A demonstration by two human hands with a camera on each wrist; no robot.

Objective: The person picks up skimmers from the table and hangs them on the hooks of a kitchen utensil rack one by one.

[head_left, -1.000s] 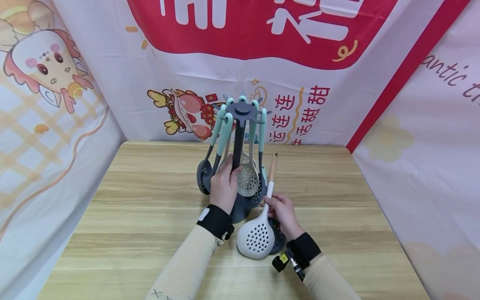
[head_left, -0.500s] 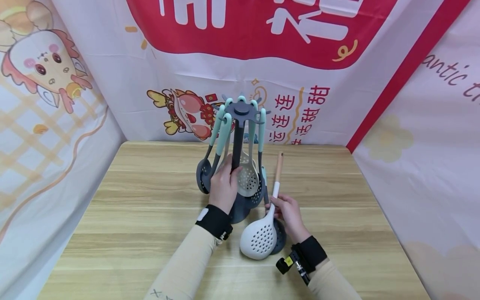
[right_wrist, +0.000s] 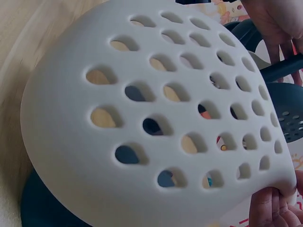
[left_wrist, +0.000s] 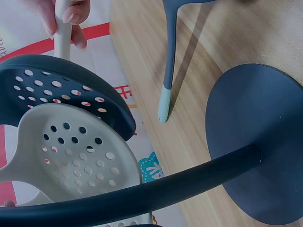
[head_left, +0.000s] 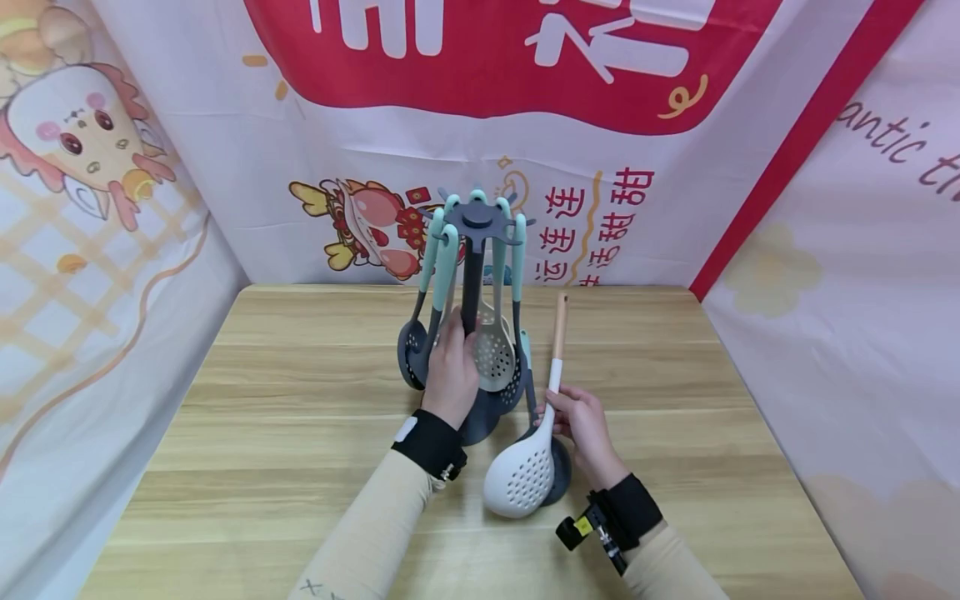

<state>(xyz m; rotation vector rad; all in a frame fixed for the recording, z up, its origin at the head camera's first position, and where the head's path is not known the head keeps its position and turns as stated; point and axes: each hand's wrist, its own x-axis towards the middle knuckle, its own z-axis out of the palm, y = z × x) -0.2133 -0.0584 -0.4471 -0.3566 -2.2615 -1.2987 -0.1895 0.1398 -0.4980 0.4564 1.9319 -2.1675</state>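
A utensil stand [head_left: 477,215] with a dark post and round base [left_wrist: 251,113] is upright on the table, hung with several mint-handled tools. My left hand [head_left: 452,371] grips its post. A beige slotted spoon [head_left: 495,354] hangs just right of the post. With the fingers of my right hand [head_left: 588,429] I pinch the neck of a white skimmer [head_left: 521,479], its wooden handle end pointing to the back. The skimmer's perforated head fills most of the right wrist view. Partly hidden behind it, a dark utensil [head_left: 561,473] with a mint handle [left_wrist: 164,105] lies on the table.
The wooden table [head_left: 300,400] ends at a white and red printed cloth [head_left: 420,133] behind the stand. Cloth walls also flank both sides. Each wrist wears a black band, and a small camera [head_left: 573,531] juts from the right one.
My right hand has shifted a little to the right with the white skimmer, whose handle has swung rightward away from the stand. My left hand keeps its grip on the post.
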